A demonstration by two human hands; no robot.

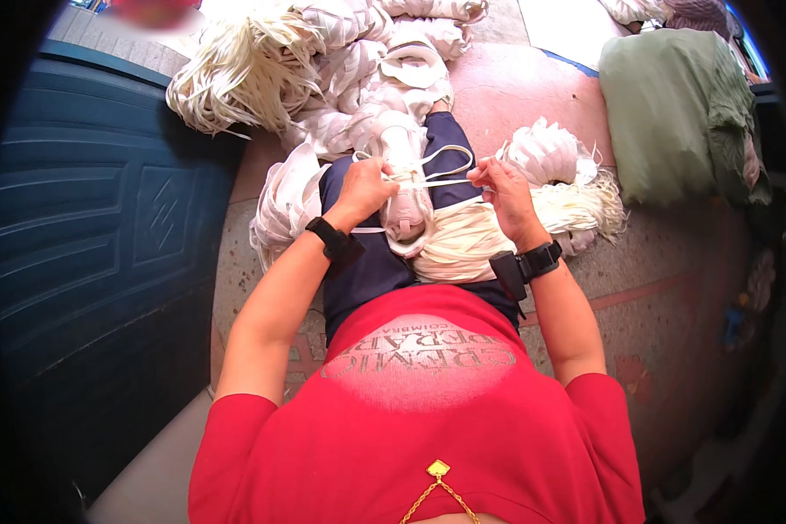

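Observation:
Across my lap lies a pale white-pink shoe (405, 213), its toe end toward my body. A white shoelace (445, 182) runs taut above it between my two hands, and a loose loop of it curves up on the far side. My left hand (364, 187) pinches the lace at the shoe's left edge. Off to the shoe's right, my right hand (505, 183) holds the lace between thumb and fingers. A bundle of cream laces (463, 246) rests over my right thigh, below the right hand.
Stacks of similar pale shoe pieces (286, 199) sit by my left leg, and another stack (550, 154) is at the right. Beyond my knees rises a large pile (349, 74) with a lace bundle (246, 77). A green sack (668, 118) stands far right; a blue door (79, 201) flanks the left.

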